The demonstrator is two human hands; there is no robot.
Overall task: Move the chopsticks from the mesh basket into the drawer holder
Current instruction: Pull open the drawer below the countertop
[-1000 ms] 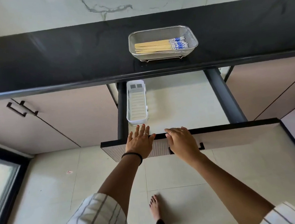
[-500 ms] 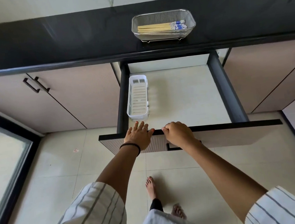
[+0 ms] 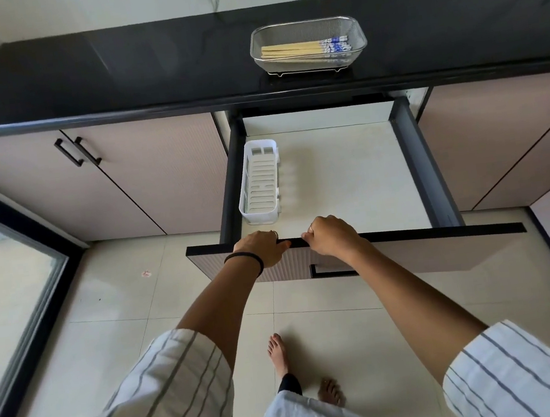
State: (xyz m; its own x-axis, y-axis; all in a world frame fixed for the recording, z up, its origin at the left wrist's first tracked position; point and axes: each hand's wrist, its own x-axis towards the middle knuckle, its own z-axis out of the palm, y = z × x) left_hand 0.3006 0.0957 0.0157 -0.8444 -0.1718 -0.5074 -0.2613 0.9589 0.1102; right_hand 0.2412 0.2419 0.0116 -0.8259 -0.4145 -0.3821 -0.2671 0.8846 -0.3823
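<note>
Head view looks down on both my hands at the front edge of the drawer [image 3: 356, 242]. My left hand [image 3: 264, 249] has its fingers curled over that edge, gripping it; my right hand [image 3: 330, 238] grips the same edge just beside it. The drawer stands pulled out, so I judge the opening step is about done and no chopstick is moved yet. The chopsticks [image 3: 305, 50] lie in the mesh basket [image 3: 306, 26] on the tabletop [image 3: 114, 72], above and behind the drawer, handles to the right. I see one bundle of them; the exact count I cannot tell, several at least. One white holder [image 3: 259, 184] sits inside the drawer against its left wall, with nothing in it. Next I must let go of the drawer, reach up to the basket, and gather the chopsticks with their lengths kept together so they drop lengthwise into the narrow holder.
</note>
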